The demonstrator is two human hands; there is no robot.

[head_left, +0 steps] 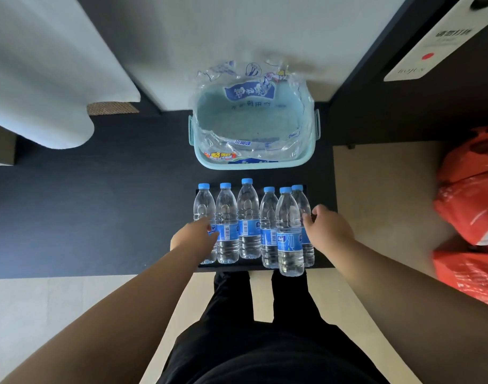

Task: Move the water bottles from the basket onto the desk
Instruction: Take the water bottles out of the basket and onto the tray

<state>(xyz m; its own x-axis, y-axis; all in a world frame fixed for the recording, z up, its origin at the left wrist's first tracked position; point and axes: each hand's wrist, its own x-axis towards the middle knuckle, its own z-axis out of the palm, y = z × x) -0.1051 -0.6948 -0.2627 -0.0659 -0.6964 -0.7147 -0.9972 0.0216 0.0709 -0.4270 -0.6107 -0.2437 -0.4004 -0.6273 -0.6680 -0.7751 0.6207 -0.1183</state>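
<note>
Bottles: six clear plastic water bottles (pixel 248 217) with blue caps and blue labels stand upright in a row on the dark desk (pixel 98 203), near its front edge.
Basket: the pale blue plastic basket (pixel 253 162) behind the row holds only crumpled clear plastic wrap (pixel 251 90); no bottle shows inside.
Left hand (pixel 194 238): it lies against the lower part of the left-end bottle (pixel 204 203); I cannot tell if the grip closes round it.
Right hand (pixel 330 230): the fingers are loosely bent and the tips touch the side of the right-end bottle (pixel 302 200); the grip holds nothing.
Key relation: the row lies between the two hands, the long axes are vertical, and each hand is nearest its own end bottle.
Progress: the moving seems done; probably only tidying the row is left.
</note>
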